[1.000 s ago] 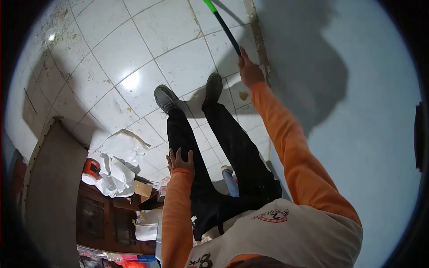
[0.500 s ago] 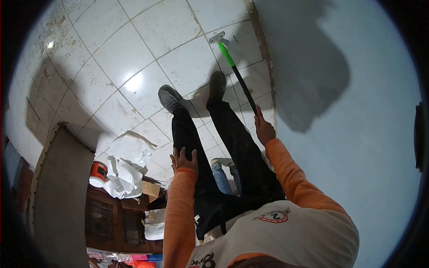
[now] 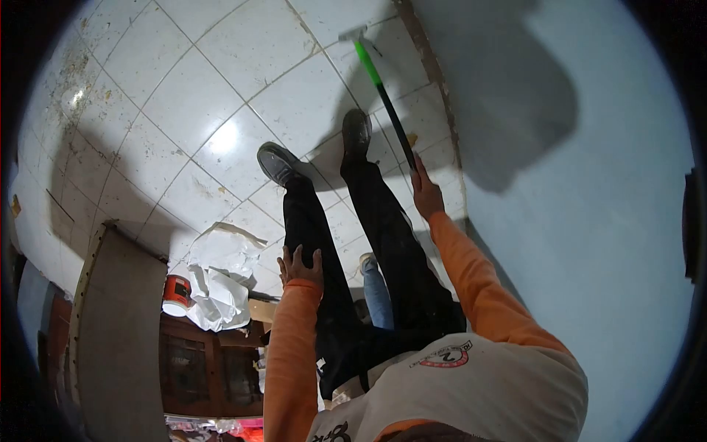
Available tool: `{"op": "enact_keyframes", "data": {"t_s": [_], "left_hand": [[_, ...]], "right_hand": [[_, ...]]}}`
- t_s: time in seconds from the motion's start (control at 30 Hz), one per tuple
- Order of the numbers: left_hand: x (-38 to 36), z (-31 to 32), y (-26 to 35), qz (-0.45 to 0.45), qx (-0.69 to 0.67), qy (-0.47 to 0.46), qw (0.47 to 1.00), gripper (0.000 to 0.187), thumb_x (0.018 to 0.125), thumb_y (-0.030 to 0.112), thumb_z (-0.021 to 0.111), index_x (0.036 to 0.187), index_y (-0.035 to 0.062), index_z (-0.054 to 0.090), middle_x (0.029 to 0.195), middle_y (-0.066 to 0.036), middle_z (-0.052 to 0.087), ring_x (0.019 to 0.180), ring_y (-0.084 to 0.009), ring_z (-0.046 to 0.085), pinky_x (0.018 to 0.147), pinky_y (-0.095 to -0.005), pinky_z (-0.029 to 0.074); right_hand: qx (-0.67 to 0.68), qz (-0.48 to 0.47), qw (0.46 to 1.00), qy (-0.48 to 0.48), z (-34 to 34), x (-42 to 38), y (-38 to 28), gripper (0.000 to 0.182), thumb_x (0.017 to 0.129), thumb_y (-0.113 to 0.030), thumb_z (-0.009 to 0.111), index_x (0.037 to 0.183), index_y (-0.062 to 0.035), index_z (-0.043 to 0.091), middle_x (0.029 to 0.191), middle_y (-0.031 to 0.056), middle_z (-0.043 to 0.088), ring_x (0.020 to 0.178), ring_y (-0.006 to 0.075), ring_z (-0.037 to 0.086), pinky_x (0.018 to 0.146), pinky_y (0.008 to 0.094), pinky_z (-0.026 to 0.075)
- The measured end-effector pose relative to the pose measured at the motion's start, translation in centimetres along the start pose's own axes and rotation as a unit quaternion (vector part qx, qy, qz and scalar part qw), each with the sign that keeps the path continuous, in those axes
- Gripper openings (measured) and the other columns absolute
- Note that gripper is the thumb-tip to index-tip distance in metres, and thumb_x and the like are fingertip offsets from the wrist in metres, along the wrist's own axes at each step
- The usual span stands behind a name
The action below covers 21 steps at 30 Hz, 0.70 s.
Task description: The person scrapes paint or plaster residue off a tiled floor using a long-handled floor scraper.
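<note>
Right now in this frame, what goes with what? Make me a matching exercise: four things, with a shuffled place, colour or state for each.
Things:
1. Left hand
2. Long-handled tool
3. Tub
4. Right hand

Places, colours, states:
A. Red, black and white
B. Fingers spread, at a dark trouser leg
C. Closed around something
D. Green and black along its length

Pairs: 1-B, 2-D, 3-A, 4-C

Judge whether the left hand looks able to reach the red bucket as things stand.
Probably not without leaning or stepping over: the left hand rests on the leg, the bucket looks well off to the side, and a white sheet lies between them in this view.
</note>
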State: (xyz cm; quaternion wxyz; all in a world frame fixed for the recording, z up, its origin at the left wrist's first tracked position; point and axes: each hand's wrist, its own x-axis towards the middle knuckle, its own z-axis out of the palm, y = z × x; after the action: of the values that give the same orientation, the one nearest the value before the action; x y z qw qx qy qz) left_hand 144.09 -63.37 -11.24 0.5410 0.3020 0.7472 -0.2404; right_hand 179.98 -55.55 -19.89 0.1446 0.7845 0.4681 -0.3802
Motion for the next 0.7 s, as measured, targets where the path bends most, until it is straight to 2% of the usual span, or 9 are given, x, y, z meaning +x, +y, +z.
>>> {"op": "enact_keyframes", "data": {"t_s": [0.1, 0.17, 0.3, 0.37, 0.4, 0.43, 0.5, 0.7], "left_hand": [[0.2, -0.2, 0.1, 0.008, 0.009, 0.004, 1.000, 0.068, 0.096, 0.059, 0.059, 0.149, 0.0173, 0.055, 0.167, -0.016, 0.029, 0.155, -0.0432, 0.020, 0.124, -0.0596, 0.022], [0.2, -0.4, 0.0, 0.010, 0.016, 0.002, 1.000, 0.068, 0.096, 0.060, 0.059, 0.148, 0.0173, 0.055, 0.167, -0.016, 0.029, 0.155, -0.0434, 0.021, 0.124, -0.0594, 0.022], [0.8, -0.2, 0.0, 0.014, 0.019, 0.007, 1.000, 0.068, 0.096, 0.060, 0.059, 0.148, 0.0173, 0.055, 0.167, -0.017, 0.030, 0.155, -0.0437, 0.021, 0.124, -0.0592, 0.022], [0.3, -0.3, -0.1, 0.010, 0.020, 0.003, 1.000, 0.068, 0.095, 0.059, 0.059, 0.148, 0.0173, 0.055, 0.167, -0.017, 0.030, 0.155, -0.0438, 0.021, 0.124, -0.0593, 0.022], [0.4, -0.4, 0.2, 0.009, 0.018, 0.000, 1.000, 0.068, 0.095, 0.059, 0.060, 0.148, 0.0172, 0.055, 0.167, -0.017, 0.030, 0.155, -0.0442, 0.021, 0.124, -0.0594, 0.022], [0.3, -0.4, 0.2, 0.006, 0.017, -0.003, 1.000, 0.067, 0.095, 0.059, 0.060, 0.148, 0.0172, 0.055, 0.167, -0.017, 0.029, 0.155, -0.0445, 0.021, 0.124, -0.0594, 0.022], [0.4, 0.1, -0.1, 0.005, 0.023, 0.001, 1.000, 0.068, 0.095, 0.059, 0.060, 0.148, 0.0170, 0.055, 0.167, -0.017, 0.030, 0.155, -0.0448, 0.021, 0.124, -0.0593, 0.022], [0.5, 0.6, -0.4, 0.009, 0.027, -0.001, 1.000, 0.068, 0.095, 0.059, 0.061, 0.147, 0.0160, 0.056, 0.166, -0.018, 0.031, 0.154, -0.0454, 0.022, 0.124, -0.0585, 0.023]], "right_hand": [[0.054, -0.010, 0.998, 0.029, -0.1, 0.8, -1.5, 0.052, 0.109, -0.046, 0.040, 0.160, -0.0411, 0.028, 0.084, 0.0278, 0.071, 0.083, 0.0521, 0.068, 0.074, 0.0587, 0.054], [0.007, 0.042, 0.999, -0.002, -0.9, -0.5, -1.8, 0.051, 0.110, -0.040, 0.046, 0.159, -0.0317, 0.036, 0.089, 0.0261, 0.072, 0.084, 0.0483, 0.069, 0.070, 0.0534, 0.054], [0.036, 0.020, 0.999, 0.014, -0.7, -0.9, -0.2, 0.053, 0.109, -0.047, 0.040, 0.160, -0.0363, 0.032, 0.085, 0.0255, 0.072, 0.082, 0.0493, 0.069, 0.074, 0.0567, 0.055], [0.012, 0.021, 1.000, 0.008, -1.1, -0.7, 0.3, 0.053, 0.110, -0.046, 0.040, 0.161, -0.0345, 0.032, 0.084, 0.0236, 0.073, 0.082, 0.0477, 0.070, 0.074, 0.0547, 0.055], [0.025, 0.040, 0.999, 0.001, -1.3, -0.9, 0.0, 0.051, 0.110, -0.041, 0.046, 0.159, -0.0314, 0.037, 0.090, 0.0245, 0.073, 0.084, 0.0468, 0.070, 0.073, 0.0512, 0.054], [0.025, 0.042, 0.999, -0.002, -1.1, -1.5, 0.2, 0.051, 0.110, -0.041, 0.046, 0.159, -0.0314, 0.037, 0.090, 0.0245, 0.073, 0.084, 0.0468, 0.070, 0.073, 0.0512, 0.054], [0.105, 0.037, 0.994, 0.011, -0.6, -1.8, -0.2, 0.051, 0.110, -0.041, 0.046, 0.159, -0.0309, 0.037, 0.093, 0.0251, 0.073, 0.087, 0.0450, 0.071, 0.075, 0.0489, 0.054], [0.073, 0.048, 0.996, 0.016, -1.1, 1.3, -0.8, 0.050, 0.111, -0.042, 0.044, 0.158, -0.0303, 0.039, 0.098, 0.0254, 0.073, 0.091, 0.0448, 0.071, 0.078, 0.0483, 0.055]]}}
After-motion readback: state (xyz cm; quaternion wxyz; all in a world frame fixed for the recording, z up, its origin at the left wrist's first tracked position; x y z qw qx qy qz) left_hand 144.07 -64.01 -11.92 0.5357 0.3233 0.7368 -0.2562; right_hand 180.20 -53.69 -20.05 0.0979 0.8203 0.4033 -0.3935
